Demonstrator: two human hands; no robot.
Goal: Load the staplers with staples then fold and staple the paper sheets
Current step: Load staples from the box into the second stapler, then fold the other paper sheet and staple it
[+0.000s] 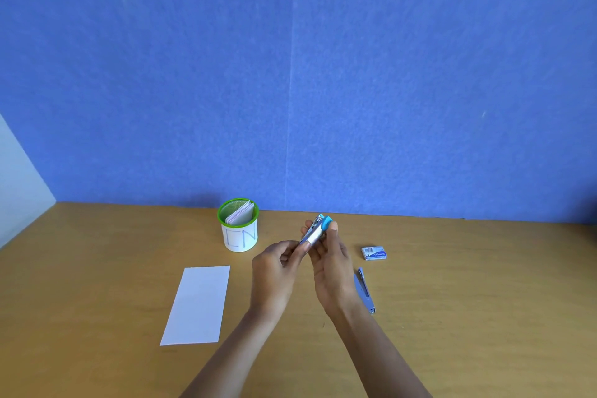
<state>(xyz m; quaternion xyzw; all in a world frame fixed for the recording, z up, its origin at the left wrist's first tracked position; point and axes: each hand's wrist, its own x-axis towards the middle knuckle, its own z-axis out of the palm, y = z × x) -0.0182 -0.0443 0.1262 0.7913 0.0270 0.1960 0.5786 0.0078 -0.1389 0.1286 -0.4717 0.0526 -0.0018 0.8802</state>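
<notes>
Step in hand: loading the first stapler, judged from how it is held.

- The stapler [315, 231], silver with a blue end, is held above the worktop [452, 300], tilted, blue end up and away from the person.
- The right hand [332, 271] has its grip closed round the body, thumb near the blue end.
- The left hand [274, 265] pinches the lower end between thumb and fingers.
- Whether the staple channel is open cannot be told.

Other task items:
- A second stapler [364, 291] lies flat on the worktop, just beside the right wrist.
- The box of staples [374, 253] lies beyond it, apart from both hands.
- One paper sheet [197, 305] lies flat to the left, unfolded.
- A green-rimmed cup [240, 237] behind it holds folded papers [239, 214].

Next move, as judged: open the stapler, keep it steady in one hand, and free the other to reach for the box. A strip of staples is small and brittle, so it calls for a light fingertip pinch and straight alignment with the channel.
</notes>
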